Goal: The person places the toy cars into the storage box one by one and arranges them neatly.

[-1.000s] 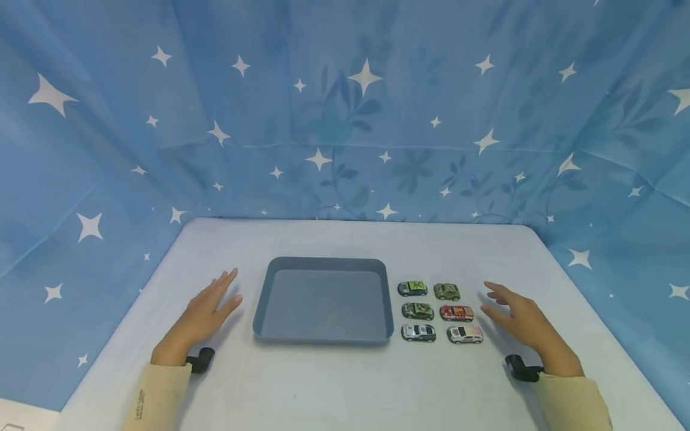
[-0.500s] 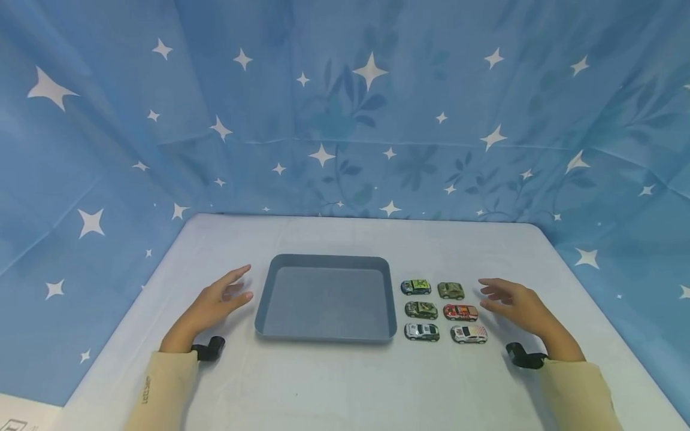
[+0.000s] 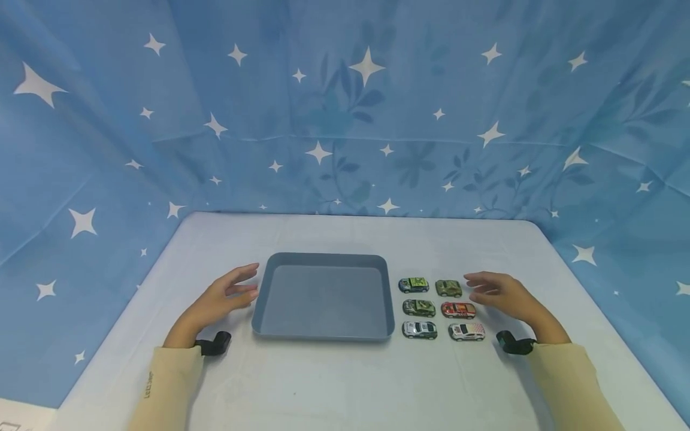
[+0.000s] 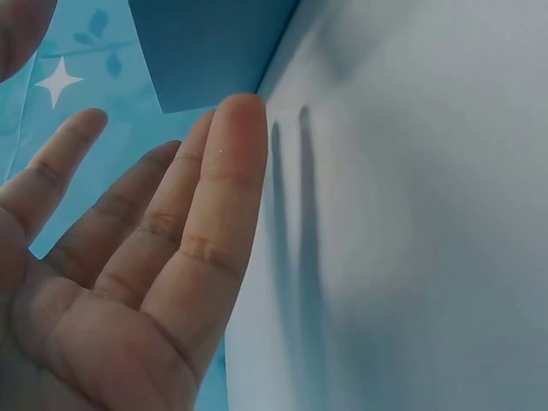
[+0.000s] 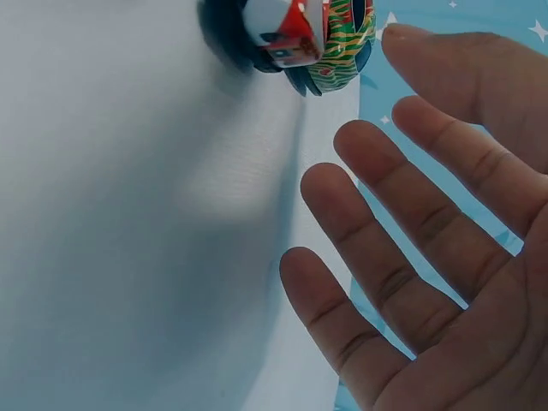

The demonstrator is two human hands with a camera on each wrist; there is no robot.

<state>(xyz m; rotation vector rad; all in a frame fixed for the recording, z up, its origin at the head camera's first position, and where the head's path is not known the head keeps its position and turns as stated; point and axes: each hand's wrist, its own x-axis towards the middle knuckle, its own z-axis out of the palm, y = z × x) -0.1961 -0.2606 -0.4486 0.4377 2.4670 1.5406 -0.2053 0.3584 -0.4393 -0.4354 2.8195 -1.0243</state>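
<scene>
My left hand [image 3: 218, 302] hovers at the left side of a shallow grey-blue tray [image 3: 323, 336], its fingers loosely bent and holding nothing. In the left wrist view the tray's outer wall [image 4: 210, 51] stands just beyond the fingertips. My right hand [image 3: 504, 293] is held over the table, just right of several toy cars in two columns. Closest to it are a plain green car [image 3: 448, 288] and a red car [image 3: 458, 310]. A white car [image 3: 466, 332], a silver car [image 3: 419, 330], a camouflage car [image 3: 418, 307] and a blue-green car [image 3: 414, 285] complete the group.
A white cloth covers the table [image 3: 323, 383]. Behind it and along both sides hangs a blue curtain [image 3: 323, 120] with white stars. Each wrist wears a black camera mount [image 3: 514, 343].
My left hand has moved right, up close to the tray, and its fingers have bent a little. The right hand has shifted left toward the cars. Tray and cars stay in place.
</scene>
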